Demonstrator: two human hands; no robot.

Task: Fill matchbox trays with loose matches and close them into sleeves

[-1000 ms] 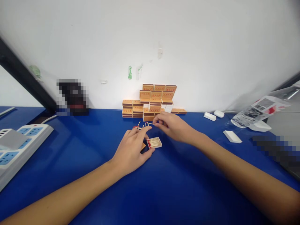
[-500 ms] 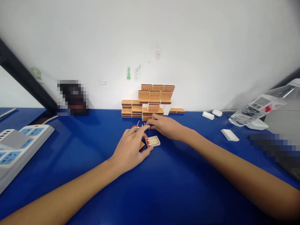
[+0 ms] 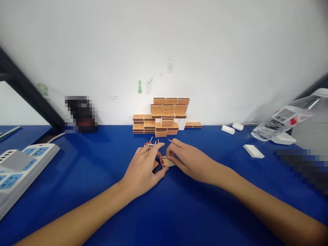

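My left hand (image 3: 143,165) curves around a small white matchbox tray (image 3: 162,162) of red-headed matches, its thumb against the near edge. An orange matchbox piece (image 3: 155,165) shows partly beneath that hand. Over the tray's right side, my right hand (image 3: 187,159) is closed in a pinch. A red-tipped match (image 3: 169,140) pokes out by its knuckles; the fingertips cover part of the tray, so the grip is only partly visible. Loose matches (image 3: 148,144) lie just beyond my left hand.
Orange matchboxes (image 3: 167,108) are stacked in steps against the white wall. A power strip (image 3: 38,164) lies at left. White blocks (image 3: 253,151), a small white case (image 3: 237,126) and a tilted plastic bottle (image 3: 271,124) are at right on the blue table (image 3: 164,212).
My right hand has come back from beside the stacked matchboxes to the tray, its fingertips now over the matches. My left hand stays around the tray. The view has tilted slightly.
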